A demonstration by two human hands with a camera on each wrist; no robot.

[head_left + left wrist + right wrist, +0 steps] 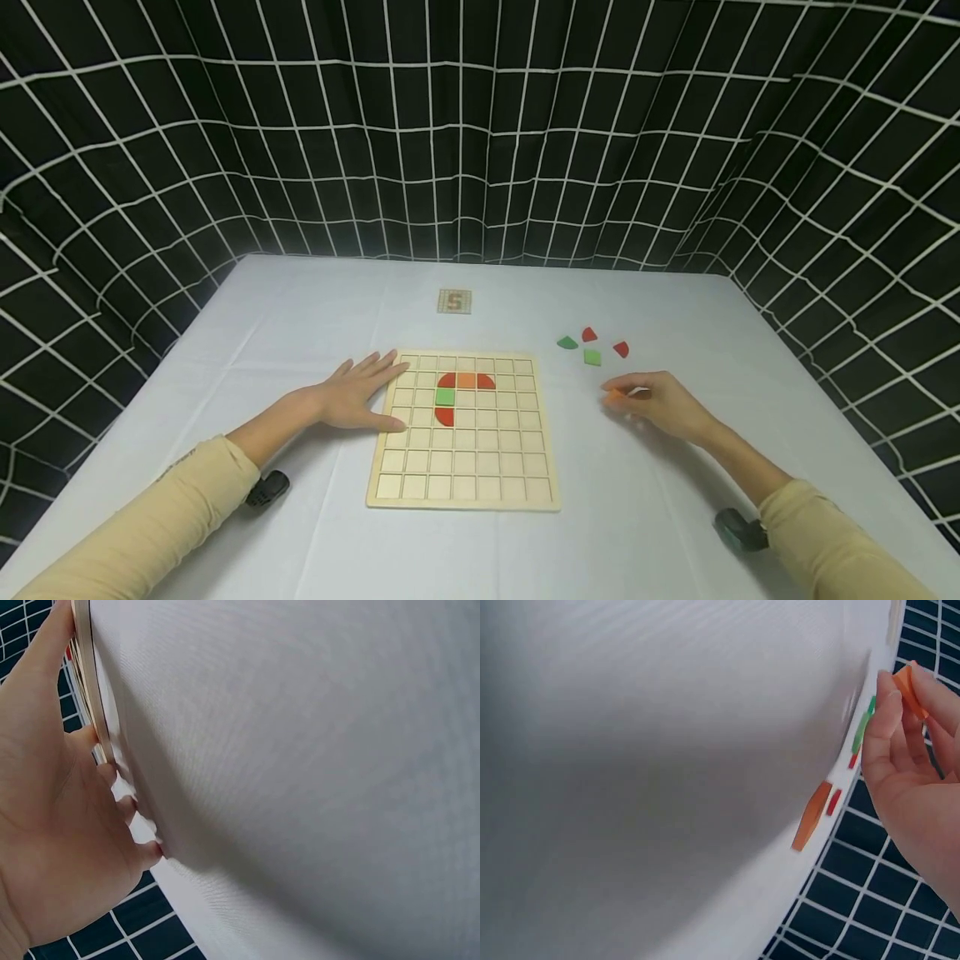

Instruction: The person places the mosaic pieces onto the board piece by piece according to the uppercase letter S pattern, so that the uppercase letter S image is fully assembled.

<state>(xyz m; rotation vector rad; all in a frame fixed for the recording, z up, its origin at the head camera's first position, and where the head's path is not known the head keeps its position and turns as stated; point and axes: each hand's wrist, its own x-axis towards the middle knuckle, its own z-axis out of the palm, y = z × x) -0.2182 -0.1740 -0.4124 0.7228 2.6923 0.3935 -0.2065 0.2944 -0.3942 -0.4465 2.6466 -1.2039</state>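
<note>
My left hand point(355, 393) lies spread at the left edge of a wooden grid board point(480, 492), thumb and fingertips resting on its rim. On the board sit an orange square tile point(467, 380), a green square tile point(445, 397) and red quarter-round tiles point(445, 417). To the right of the board, my right hand point(660, 406) pinches an orange tile point(910, 691) between thumb and fingers, raised above the cloth. Another orange tile point(812, 816) lies on the table in the right wrist view; the hand seems to hide it from the head view.
Loose tiles lie beyond my right hand: a green square point(592, 357), a green quarter-round point(567, 342) and two red quarter-rounds point(621, 349). A small card point(454, 302) with an S-like figure lies behind the board. Black grid-patterned curtains point(480, 150) surround the white-covered table point(315, 308).
</note>
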